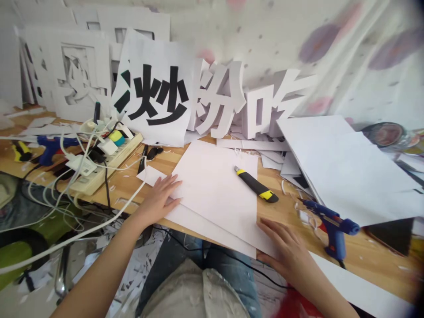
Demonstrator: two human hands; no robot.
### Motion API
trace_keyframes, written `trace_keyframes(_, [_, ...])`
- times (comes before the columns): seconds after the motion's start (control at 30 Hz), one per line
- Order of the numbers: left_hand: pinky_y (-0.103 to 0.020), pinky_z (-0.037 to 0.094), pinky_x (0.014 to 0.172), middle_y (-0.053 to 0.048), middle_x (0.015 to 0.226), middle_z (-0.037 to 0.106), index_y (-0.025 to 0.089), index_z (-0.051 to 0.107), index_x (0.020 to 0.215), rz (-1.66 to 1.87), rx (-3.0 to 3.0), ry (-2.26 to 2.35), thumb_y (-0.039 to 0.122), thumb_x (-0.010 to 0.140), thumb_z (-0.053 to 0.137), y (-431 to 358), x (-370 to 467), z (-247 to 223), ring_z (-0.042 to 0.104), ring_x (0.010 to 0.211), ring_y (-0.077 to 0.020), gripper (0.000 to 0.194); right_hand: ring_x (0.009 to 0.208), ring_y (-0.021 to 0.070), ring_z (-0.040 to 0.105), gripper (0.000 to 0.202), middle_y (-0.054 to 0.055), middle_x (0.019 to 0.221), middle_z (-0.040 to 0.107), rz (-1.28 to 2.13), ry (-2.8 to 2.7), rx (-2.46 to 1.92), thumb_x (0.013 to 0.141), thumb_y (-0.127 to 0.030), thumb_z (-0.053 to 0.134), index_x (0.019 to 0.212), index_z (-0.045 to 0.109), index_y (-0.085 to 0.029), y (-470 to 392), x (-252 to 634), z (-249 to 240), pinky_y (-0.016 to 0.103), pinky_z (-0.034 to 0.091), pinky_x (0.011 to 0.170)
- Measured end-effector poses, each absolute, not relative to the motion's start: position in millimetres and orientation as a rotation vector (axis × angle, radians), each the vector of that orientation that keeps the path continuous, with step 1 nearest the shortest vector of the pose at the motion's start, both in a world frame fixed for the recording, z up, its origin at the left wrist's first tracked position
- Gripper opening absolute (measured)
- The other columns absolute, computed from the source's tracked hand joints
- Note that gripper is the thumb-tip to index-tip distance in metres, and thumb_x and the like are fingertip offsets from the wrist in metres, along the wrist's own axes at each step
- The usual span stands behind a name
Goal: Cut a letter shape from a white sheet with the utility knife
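White sheets of card (215,185) lie stacked slightly askew on the wooden table in front of me, the lower one showing along the near edge. My left hand (160,198) rests on their left edge, fingers stretched out and apart. At the near right corner my right hand (283,243) touches the edge, its fingers extended and the thumb apart from them. A black and yellow utility knife (256,184) lies across the right side of the top sheet, out of both hands. A small white piece of card (151,175) sits beyond my left fingertips.
A blue glue gun (334,225) lies right of my right hand; another glue gun (53,148) is far left. A power strip (109,163) with tangled cables stands left. White cut-out characters (220,99) and a printed sheet (159,53) stand behind. Large white boards (347,163) lie right.
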State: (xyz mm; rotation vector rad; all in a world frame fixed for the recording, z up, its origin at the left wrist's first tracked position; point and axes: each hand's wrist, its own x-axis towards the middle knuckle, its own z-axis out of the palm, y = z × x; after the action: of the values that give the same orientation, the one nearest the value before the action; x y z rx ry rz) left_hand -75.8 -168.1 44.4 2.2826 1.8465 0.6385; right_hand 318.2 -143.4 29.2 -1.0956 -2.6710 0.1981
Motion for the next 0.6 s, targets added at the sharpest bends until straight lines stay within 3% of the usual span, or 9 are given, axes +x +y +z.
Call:
trace_keyframes(0.1, [-0.047, 0.02, 0.11, -0.009, 0.135, 0.045, 0.018, 0.042, 0.129, 0.754, 2.148, 1.888, 0.04, 0.089, 0.04, -169, -74, 48, 0.033, 0.13, -0.0238, 0.046, 0.112, 0.026, 0.045, 0.046, 0.009, 0.127, 0.048, 0.203, -2.641, -0.981, 0.085, -0.031, 0.051, 0.131, 0.043, -0.03, -139, 313, 40, 0.043, 0.044, 0.089])
trace_keyframes(0.27, [-0.036, 0.029, 0.107, -0.006, 0.133, 0.048, 0.022, 0.042, 0.129, 1.406, 1.799, 1.997, 0.036, 0.092, 0.033, -184, -70, 76, 0.039, 0.126, -0.0198, 0.04, 0.112, 0.0263, 0.045, 0.045, 0.008, 0.13, 0.044, 0.147, -2.654, -0.925, 0.086, -0.026, 0.05, 0.129, 0.046, -0.037, -135, 322, 50, 0.044, 0.045, 0.087])
trace_keyframes(0.47, [-0.038, 0.035, 0.103, -0.005, 0.128, 0.052, 0.023, 0.05, 0.122, 1.3, 1.625, 2.155, 0.038, 0.088, 0.044, -205, -66, 74, 0.046, 0.12, -0.0219, 0.038, 0.116, 0.027, 0.042, 0.046, 0.007, 0.137, 0.038, 0.154, -2.609, -0.985, 0.087, -0.024, 0.045, 0.132, 0.043, -0.035, -141, 333, 46, 0.044, 0.045, 0.089])
trace_keyframes(0.6, [-0.037, 0.038, 0.1, -0.005, 0.117, 0.058, 0.022, 0.055, 0.111, 1.422, 1.606, 2.243, 0.03, 0.086, 0.048, -220, -62, 67, 0.053, 0.111, -0.0206, 0.028, 0.112, 0.0255, 0.047, 0.041, 0.004, 0.133, 0.046, 0.137, -2.705, -0.935, 0.086, -0.029, 0.048, 0.126, 0.049, -0.038, -143, 340, 47, 0.04, 0.049, 0.083])
